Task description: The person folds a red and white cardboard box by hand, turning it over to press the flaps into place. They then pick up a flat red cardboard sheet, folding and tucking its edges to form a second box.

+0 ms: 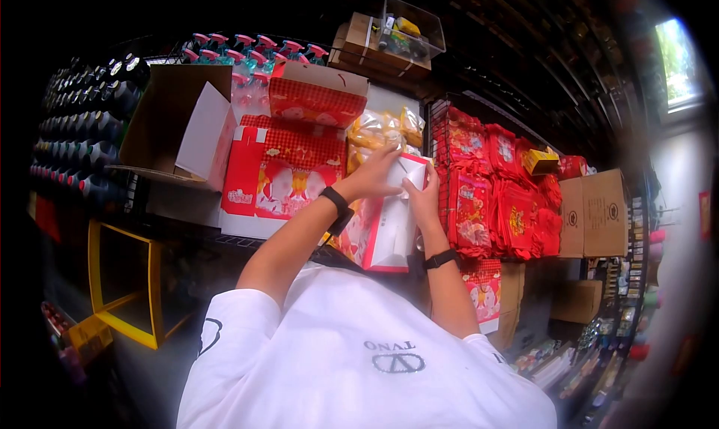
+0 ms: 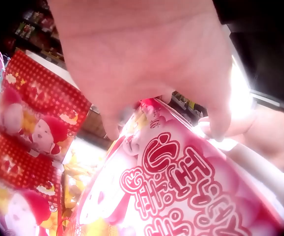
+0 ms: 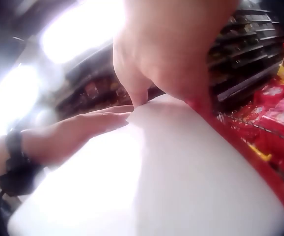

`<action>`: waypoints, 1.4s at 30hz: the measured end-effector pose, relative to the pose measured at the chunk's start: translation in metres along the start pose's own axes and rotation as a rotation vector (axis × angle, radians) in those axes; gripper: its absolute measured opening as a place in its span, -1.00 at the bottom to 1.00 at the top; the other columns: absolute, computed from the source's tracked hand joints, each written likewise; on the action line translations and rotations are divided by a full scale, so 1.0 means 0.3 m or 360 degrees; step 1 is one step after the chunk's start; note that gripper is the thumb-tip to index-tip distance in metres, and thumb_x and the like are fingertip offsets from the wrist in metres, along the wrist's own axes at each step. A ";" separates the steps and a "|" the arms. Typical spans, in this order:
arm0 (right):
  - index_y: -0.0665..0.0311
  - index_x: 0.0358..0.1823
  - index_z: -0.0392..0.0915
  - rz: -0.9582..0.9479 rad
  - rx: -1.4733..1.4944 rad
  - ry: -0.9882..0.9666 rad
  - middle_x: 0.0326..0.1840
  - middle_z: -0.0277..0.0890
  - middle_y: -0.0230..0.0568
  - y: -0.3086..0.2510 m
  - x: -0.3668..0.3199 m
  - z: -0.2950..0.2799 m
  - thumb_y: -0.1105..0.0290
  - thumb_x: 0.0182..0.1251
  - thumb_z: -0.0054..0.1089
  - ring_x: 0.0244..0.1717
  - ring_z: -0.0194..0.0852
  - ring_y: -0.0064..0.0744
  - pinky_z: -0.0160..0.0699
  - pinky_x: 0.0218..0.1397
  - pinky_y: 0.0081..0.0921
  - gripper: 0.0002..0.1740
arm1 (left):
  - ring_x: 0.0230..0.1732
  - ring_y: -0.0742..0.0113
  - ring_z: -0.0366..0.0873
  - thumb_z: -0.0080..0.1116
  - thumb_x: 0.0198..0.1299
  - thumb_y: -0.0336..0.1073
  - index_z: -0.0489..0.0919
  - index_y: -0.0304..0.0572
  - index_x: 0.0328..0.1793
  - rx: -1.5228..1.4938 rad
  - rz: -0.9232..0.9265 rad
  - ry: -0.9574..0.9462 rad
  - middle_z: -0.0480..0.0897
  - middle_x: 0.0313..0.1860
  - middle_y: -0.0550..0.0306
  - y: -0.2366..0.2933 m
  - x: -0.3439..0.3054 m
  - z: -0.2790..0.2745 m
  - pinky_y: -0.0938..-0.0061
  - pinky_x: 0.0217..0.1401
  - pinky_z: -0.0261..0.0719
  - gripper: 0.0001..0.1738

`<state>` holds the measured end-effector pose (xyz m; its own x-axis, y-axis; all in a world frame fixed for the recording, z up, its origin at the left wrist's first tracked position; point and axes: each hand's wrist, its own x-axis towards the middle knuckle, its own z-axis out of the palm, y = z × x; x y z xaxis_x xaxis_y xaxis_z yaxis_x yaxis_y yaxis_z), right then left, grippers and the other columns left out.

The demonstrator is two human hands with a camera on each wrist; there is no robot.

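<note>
A red-and-white printed cardboard gift box [image 1: 389, 234] is held up between both hands, its plain white side facing the person in the head view. My left hand [image 1: 372, 176] grips its far edge; in the left wrist view the thumb and fingers of that hand [image 2: 147, 54] straddle the edge above a pink printed panel [image 2: 181, 172]. At the upper right corner, my right hand [image 1: 425, 198] pinches the box. The right wrist view shows the thumb at a white flap [image 3: 166, 132], with the other fingers partly hidden behind the cardboard.
Flat red printed cartons [image 1: 299, 171] lie to the left, near an open brown box [image 1: 176, 122]. Yellow-wrapped packets [image 1: 374, 126] sit beyond the hands. Red packages [image 1: 472, 204] fill a wire basket on the right, with a brown carton [image 1: 603, 212] past it. Spray bottles [image 1: 255, 51] stand behind.
</note>
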<state>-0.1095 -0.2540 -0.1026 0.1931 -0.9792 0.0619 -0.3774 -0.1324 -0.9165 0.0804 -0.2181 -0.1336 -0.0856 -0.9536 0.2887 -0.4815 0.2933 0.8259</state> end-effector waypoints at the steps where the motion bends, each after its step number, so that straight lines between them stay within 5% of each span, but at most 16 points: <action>1: 0.38 0.57 0.26 -0.0041 -0.0075 -0.0008 0.56 0.18 0.14 -0.002 -0.001 -0.007 0.43 0.24 0.48 0.58 0.22 0.10 0.22 0.65 -0.15 -0.12 | 0.70 -0.24 0.01 0.54 -0.01 -0.04 0.12 -0.29 0.72 0.0005 0.0008 0.0010 0.10 0.68 -0.25 0.002 0.001 0.002 0.10 0.72 0.10 0.22; 4: 0.41 0.57 0.26 -0.0201 -0.0646 -0.0113 0.63 0.15 0.24 -0.009 0.000 -0.026 0.33 0.33 0.41 0.64 0.15 0.15 0.18 0.67 -0.16 -0.17 | 0.67 -0.32 0.12 0.59 -0.07 -0.02 0.28 -0.40 0.60 0.0020 0.0022 0.0070 0.20 0.63 -0.39 0.011 0.004 0.003 0.11 0.72 0.12 0.15; 7: 0.44 0.58 0.24 -0.0200 -0.0733 -0.0146 0.66 0.15 0.29 -0.036 -0.021 -0.026 0.23 0.41 0.35 0.66 0.13 0.14 0.18 0.67 -0.19 -0.18 | 0.66 -0.32 0.13 0.62 -0.10 0.02 0.30 -0.38 0.59 0.0022 0.0040 0.0053 0.22 0.62 -0.38 0.010 -0.002 -0.007 0.10 0.71 0.14 0.16; 10: 0.45 0.62 0.18 -0.0114 -0.0748 -0.0281 0.71 0.06 0.33 -0.076 -0.023 -0.045 0.24 0.39 0.36 0.73 0.02 0.10 0.11 0.70 -0.23 -0.12 | 0.67 -0.27 0.06 0.63 -0.09 0.01 0.16 -0.19 0.71 0.0068 0.0060 0.0071 0.15 0.65 -0.24 0.006 -0.007 0.002 0.09 0.70 0.15 0.26; 16: 0.42 0.67 0.10 -0.0183 -0.0710 -0.0457 0.72 0.01 0.36 -0.030 -0.007 -0.087 0.29 0.33 0.34 0.77 -0.07 0.07 0.00 0.74 -0.26 -0.06 | 0.67 -0.26 0.07 0.64 -0.13 0.05 0.20 -0.19 0.67 0.0115 -0.0031 0.0185 0.18 0.64 -0.22 0.040 -0.016 0.027 0.06 0.69 0.19 0.25; 19: 0.43 0.67 0.07 -0.0252 -0.0724 -0.0446 0.76 -0.18 0.45 -0.015 -0.009 -0.074 0.35 0.31 0.31 0.77 -0.13 0.23 0.03 0.73 -0.20 -0.05 | 0.68 -0.28 0.06 0.64 -0.13 0.04 0.21 -0.21 0.65 0.0115 -0.0022 0.0223 0.18 0.64 -0.23 0.044 -0.017 0.035 0.04 0.69 0.18 0.24; 22: 0.43 0.67 0.08 -0.0239 -0.0679 -0.0418 0.76 -0.19 0.44 -0.020 -0.016 -0.067 0.33 0.29 0.37 0.77 -0.13 0.23 0.06 0.72 -0.20 -0.03 | 0.62 -0.26 0.21 0.63 -0.16 0.09 0.31 -0.29 0.58 0.0244 0.0076 0.0310 0.26 0.61 -0.27 0.028 -0.014 0.042 0.08 0.66 0.24 0.19; 25: 0.42 0.67 0.08 -0.0190 -0.0739 -0.0398 0.76 -0.20 0.45 -0.043 -0.031 -0.064 0.31 0.25 0.45 0.77 -0.15 0.23 0.06 0.72 -0.19 0.03 | 0.69 -0.32 0.02 0.64 -0.15 -0.05 0.20 -0.22 0.66 0.0062 0.0060 0.0115 0.14 0.67 -0.24 0.005 -0.011 0.026 0.02 0.73 0.09 0.24; 28: 0.42 0.67 0.10 -0.0323 -0.0849 -0.0303 0.71 0.03 0.34 -0.026 -0.042 -0.057 0.32 0.28 0.48 0.69 0.13 0.11 0.25 0.63 -0.22 0.00 | 0.70 -0.30 -0.01 0.67 -0.19 -0.07 0.16 -0.23 0.68 0.0072 0.0064 0.0031 0.10 0.69 -0.23 0.006 -0.009 0.011 0.03 0.74 0.06 0.30; 31: 0.41 0.63 0.18 0.0185 0.0060 -0.0302 0.56 0.34 0.12 -0.036 -0.051 -0.060 0.38 0.37 0.42 0.49 0.42 -0.14 0.45 0.47 -0.31 -0.13 | 0.72 -0.26 -0.03 0.70 -0.19 -0.10 0.10 -0.23 0.73 -0.0009 -0.0080 -0.0055 0.06 0.71 -0.22 0.041 -0.015 -0.030 0.07 0.75 0.05 0.37; 34: 0.38 0.62 0.17 0.0383 0.0518 -0.0494 0.43 0.46 -0.09 -0.024 -0.055 -0.090 0.38 0.49 0.33 0.34 0.50 -0.36 0.53 0.36 -0.41 -0.22 | 0.75 -0.22 -0.08 0.70 -0.12 -0.13 0.03 -0.20 0.77 -0.0071 -0.0041 -0.0053 -0.01 0.75 -0.20 0.031 -0.026 -0.048 0.11 0.76 0.05 0.38; 37: 0.38 0.58 0.18 0.0408 0.0495 -0.0536 0.38 0.51 -0.08 -0.012 -0.047 -0.093 0.43 0.42 0.37 0.29 0.54 -0.34 0.59 0.29 -0.38 -0.22 | 0.79 -0.19 -0.17 0.66 -0.03 -0.14 -0.02 -0.18 0.78 -0.0154 -0.0135 -0.0061 -0.10 0.79 -0.20 0.052 -0.052 -0.045 0.13 0.76 0.06 0.35; 42: 0.54 0.66 -0.12 0.0145 -0.0166 -0.0554 0.46 0.43 0.12 -0.109 -0.151 -0.108 0.33 0.33 0.46 0.40 0.51 -0.17 0.55 0.39 -0.31 0.08 | 0.81 -0.24 -0.27 0.63 0.03 -0.07 0.13 -0.09 0.76 0.0160 -0.0023 0.0041 -0.20 0.82 -0.19 0.123 -0.156 -0.019 0.06 0.77 0.04 0.22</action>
<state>-0.1354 -0.2104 -0.0627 0.4440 -0.8792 -0.1728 -0.4941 -0.0793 -0.8658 0.0716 -0.1623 -0.1137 -0.0565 -0.9551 0.2907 -0.5676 0.2703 0.7777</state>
